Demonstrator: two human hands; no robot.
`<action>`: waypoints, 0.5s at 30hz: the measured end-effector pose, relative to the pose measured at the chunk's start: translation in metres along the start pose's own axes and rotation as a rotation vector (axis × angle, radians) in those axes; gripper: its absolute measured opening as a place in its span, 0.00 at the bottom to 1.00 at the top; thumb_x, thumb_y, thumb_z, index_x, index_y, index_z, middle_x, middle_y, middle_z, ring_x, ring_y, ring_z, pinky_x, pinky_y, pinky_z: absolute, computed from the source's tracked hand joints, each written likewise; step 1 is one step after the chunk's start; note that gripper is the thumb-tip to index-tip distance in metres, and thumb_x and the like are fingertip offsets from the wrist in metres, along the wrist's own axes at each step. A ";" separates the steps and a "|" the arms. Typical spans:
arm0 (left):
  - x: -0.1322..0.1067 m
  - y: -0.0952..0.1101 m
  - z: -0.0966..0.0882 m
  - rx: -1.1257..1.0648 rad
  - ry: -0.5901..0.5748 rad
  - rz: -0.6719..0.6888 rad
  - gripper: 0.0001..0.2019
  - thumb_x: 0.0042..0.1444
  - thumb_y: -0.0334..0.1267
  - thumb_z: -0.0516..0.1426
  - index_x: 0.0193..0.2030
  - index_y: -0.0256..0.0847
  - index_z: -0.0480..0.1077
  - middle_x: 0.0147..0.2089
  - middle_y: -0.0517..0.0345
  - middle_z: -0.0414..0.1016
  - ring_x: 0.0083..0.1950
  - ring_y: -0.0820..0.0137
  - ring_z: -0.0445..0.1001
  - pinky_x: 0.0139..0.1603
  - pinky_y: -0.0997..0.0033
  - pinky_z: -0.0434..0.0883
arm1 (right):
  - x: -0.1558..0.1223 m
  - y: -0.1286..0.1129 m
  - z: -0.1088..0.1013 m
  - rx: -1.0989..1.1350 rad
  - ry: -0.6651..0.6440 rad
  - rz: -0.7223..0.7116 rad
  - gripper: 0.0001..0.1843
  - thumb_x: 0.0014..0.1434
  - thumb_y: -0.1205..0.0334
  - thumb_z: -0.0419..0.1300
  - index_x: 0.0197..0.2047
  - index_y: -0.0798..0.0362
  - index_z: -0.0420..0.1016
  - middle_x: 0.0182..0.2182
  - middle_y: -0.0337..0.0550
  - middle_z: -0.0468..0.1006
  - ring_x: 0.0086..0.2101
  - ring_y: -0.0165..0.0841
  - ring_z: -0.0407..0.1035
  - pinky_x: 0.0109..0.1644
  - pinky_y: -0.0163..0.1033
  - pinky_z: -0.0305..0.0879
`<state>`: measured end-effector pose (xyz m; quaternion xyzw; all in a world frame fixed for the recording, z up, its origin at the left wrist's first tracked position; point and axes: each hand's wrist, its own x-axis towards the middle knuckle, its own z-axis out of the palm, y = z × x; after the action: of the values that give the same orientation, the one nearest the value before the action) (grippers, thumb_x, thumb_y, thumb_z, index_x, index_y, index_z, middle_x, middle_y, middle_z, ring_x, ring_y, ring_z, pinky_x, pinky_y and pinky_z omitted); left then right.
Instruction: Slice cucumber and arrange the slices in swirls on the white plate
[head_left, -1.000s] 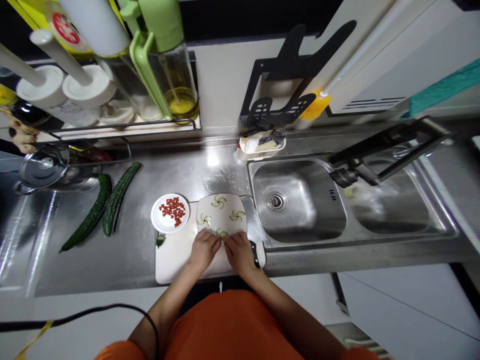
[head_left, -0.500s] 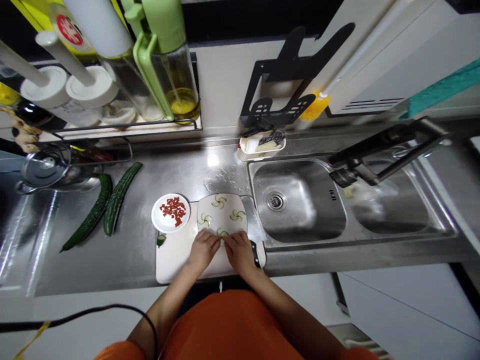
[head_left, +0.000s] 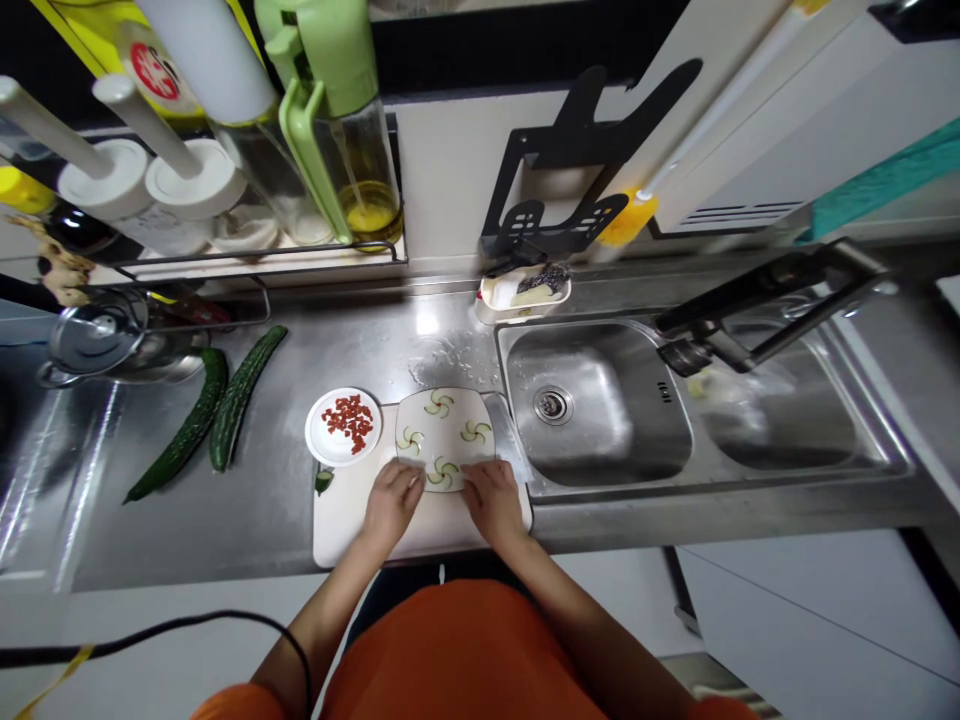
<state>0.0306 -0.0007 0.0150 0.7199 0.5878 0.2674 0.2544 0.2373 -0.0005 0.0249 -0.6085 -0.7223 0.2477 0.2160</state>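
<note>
Cucumber slices (head_left: 475, 431), thin and set out in four pinwheels, lay on the squarish pale plate (head_left: 442, 437), itself over the cutting board (head_left: 352, 522) on the steel table (head_left: 251, 530); left hand (head_left: 395, 500) and right hand (head_left: 493, 500) stood apart at its near corners, fingers bent, nothing visibly pinched, contact with the rim indeterminate. Slices judged light, pliable, probably moist and slippery, easily torn; gentle fingertip pinch at one end preferred. Plate judged stiff, possibly breakable; opposite side rims offered the steadiest hold, kept level against sliding.
</note>
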 end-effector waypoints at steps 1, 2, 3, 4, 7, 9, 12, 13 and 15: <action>-0.002 -0.001 -0.003 -0.010 0.031 -0.040 0.10 0.59 0.36 0.54 0.45 0.41 0.73 0.43 0.50 0.74 0.47 0.65 0.71 0.49 0.63 0.70 | 0.000 0.004 -0.002 -0.001 0.022 0.013 0.15 0.58 0.69 0.53 0.47 0.53 0.74 0.37 0.47 0.73 0.41 0.40 0.60 0.46 0.45 0.60; -0.004 -0.002 -0.006 -0.024 0.058 -0.087 0.11 0.59 0.37 0.54 0.47 0.41 0.73 0.45 0.49 0.73 0.49 0.65 0.71 0.50 0.63 0.70 | 0.001 0.007 -0.004 -0.006 0.048 0.032 0.16 0.58 0.68 0.52 0.48 0.54 0.73 0.38 0.48 0.73 0.42 0.41 0.61 0.47 0.46 0.60; -0.006 -0.003 -0.009 -0.042 0.080 -0.141 0.13 0.59 0.37 0.54 0.49 0.40 0.72 0.47 0.48 0.73 0.48 0.66 0.71 0.49 0.64 0.70 | 0.002 0.011 -0.005 -0.013 0.077 0.053 0.16 0.58 0.68 0.52 0.49 0.55 0.72 0.39 0.49 0.73 0.42 0.41 0.61 0.48 0.47 0.60; -0.008 -0.004 -0.010 -0.065 0.094 -0.200 0.14 0.58 0.39 0.54 0.50 0.40 0.71 0.46 0.48 0.73 0.46 0.67 0.72 0.46 0.66 0.71 | 0.003 0.016 -0.006 -0.022 0.106 0.081 0.17 0.58 0.68 0.52 0.50 0.55 0.71 0.40 0.49 0.72 0.42 0.41 0.61 0.49 0.47 0.59; -0.010 -0.006 -0.011 -0.168 0.111 -0.392 0.19 0.56 0.43 0.55 0.54 0.38 0.68 0.42 0.50 0.73 0.36 0.71 0.72 0.39 0.70 0.71 | 0.007 0.027 -0.006 -0.048 0.153 0.147 0.19 0.58 0.66 0.51 0.52 0.57 0.69 0.41 0.51 0.72 0.43 0.41 0.61 0.50 0.49 0.58; -0.010 -0.007 -0.008 -0.268 0.111 -0.515 0.22 0.54 0.45 0.57 0.54 0.38 0.67 0.40 0.53 0.74 0.34 0.72 0.72 0.38 0.71 0.70 | 0.010 0.033 -0.003 -0.055 0.154 0.171 0.20 0.57 0.66 0.51 0.53 0.57 0.67 0.41 0.51 0.72 0.43 0.42 0.62 0.50 0.49 0.58; -0.006 -0.006 -0.001 -0.458 0.080 -0.653 0.23 0.50 0.48 0.59 0.51 0.37 0.68 0.34 0.58 0.73 0.31 0.74 0.71 0.36 0.73 0.69 | 0.014 0.038 0.001 -0.043 0.147 0.192 0.21 0.57 0.66 0.50 0.53 0.57 0.67 0.40 0.51 0.73 0.42 0.41 0.63 0.50 0.50 0.57; -0.005 -0.006 0.001 -0.517 0.066 -0.685 0.23 0.49 0.48 0.59 0.50 0.37 0.69 0.30 0.60 0.71 0.29 0.74 0.69 0.34 0.74 0.69 | 0.016 0.039 0.001 -0.035 0.142 0.195 0.21 0.56 0.65 0.50 0.53 0.57 0.67 0.40 0.50 0.73 0.42 0.41 0.63 0.50 0.49 0.57; -0.002 -0.004 0.003 -0.604 0.047 -0.729 0.23 0.47 0.49 0.60 0.47 0.37 0.69 0.24 0.65 0.66 0.25 0.76 0.66 0.30 0.75 0.68 | 0.019 0.039 0.002 -0.018 0.126 0.202 0.20 0.56 0.65 0.50 0.52 0.57 0.68 0.38 0.50 0.74 0.40 0.41 0.64 0.49 0.49 0.57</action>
<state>0.0294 -0.0017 0.0104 0.3543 0.7037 0.3356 0.5164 0.2633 0.0231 -0.0006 -0.6946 -0.6443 0.2229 0.2294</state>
